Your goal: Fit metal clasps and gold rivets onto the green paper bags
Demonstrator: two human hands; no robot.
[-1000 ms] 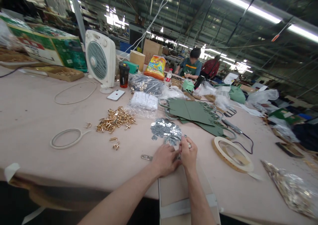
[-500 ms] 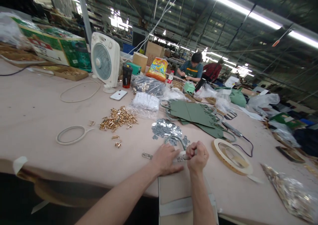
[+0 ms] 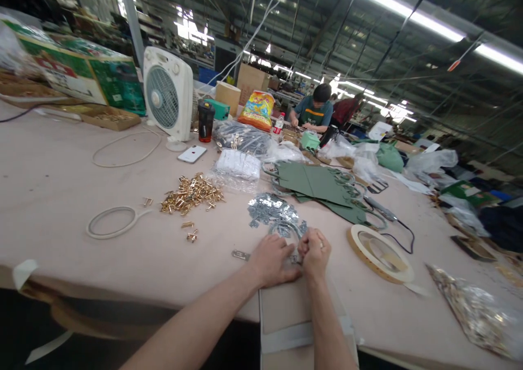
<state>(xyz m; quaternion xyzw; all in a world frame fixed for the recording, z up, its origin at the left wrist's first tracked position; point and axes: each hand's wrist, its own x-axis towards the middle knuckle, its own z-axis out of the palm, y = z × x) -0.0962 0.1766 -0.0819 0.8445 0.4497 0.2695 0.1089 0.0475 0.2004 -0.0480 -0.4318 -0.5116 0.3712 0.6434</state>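
My left hand point(image 3: 272, 261) lies flat, fingers stretched, pressing down at the top of a pale panel point(image 3: 286, 310) that overhangs the table edge. Beside it, my right hand point(image 3: 315, 253) is closed in a fist around something the fingers hide. A small metal plate shows in the narrow space between the hands. Just beyond them curves a grey-green handle point(image 3: 288, 225). A slotted metal strip point(image 3: 240, 255) pokes out left of my left hand. Behind the handle lies a pile of flat silver metal plates point(image 3: 272, 209).
Gold-coloured fittings point(image 3: 192, 193) are heaped to the left, near a white tape ring point(image 3: 112, 222). A large tape roll point(image 3: 382, 254) and a bag of metal parts point(image 3: 469, 307) lie right. Green panels point(image 3: 314, 182), a phone point(image 3: 192, 153) and a fan point(image 3: 167, 95) stand further back. A co-worker point(image 3: 314, 108) sits opposite.
My right hand has shifted left, closer to my left hand, and now covers more of the handle's base. My left hand stays pressed in place.
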